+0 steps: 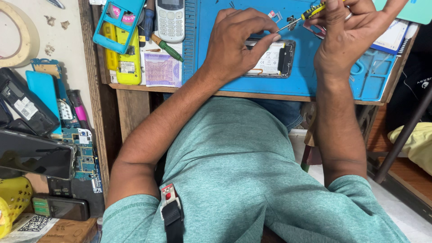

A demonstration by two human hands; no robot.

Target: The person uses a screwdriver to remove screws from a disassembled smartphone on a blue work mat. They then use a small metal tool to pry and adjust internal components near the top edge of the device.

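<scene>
left hand [238, 42] rests curled over the opened phone [272, 58], fingers bent down onto its upper edge and pinning it to the blue work mat [252, 85]; the palm hides the phone's left part. the phone lies flat, back cover off, white battery and dark inner frame exposed, near the middle of the mat, close to the near edge of the bench. right hand [348, 27] is closed in a fingertip pinch around the yellow-and-black handle of a small screwdriver [299, 19]; its thin metal shaft slopes down leftward, the tip meeting the left hand's fingertips at the phone's far edge. whether the tip sits on a screw cannot be told.

left of the mat: a keypad phone [170, 19], a turquoise phone frame [118, 22], a yellow phone shell [128, 63], a green-handled tool [167, 46] and a banknote [162, 69]. further left, on a lower surface, lie circuit boards [85, 155], a dark phone [36, 155] and a tape roll [20, 33].
</scene>
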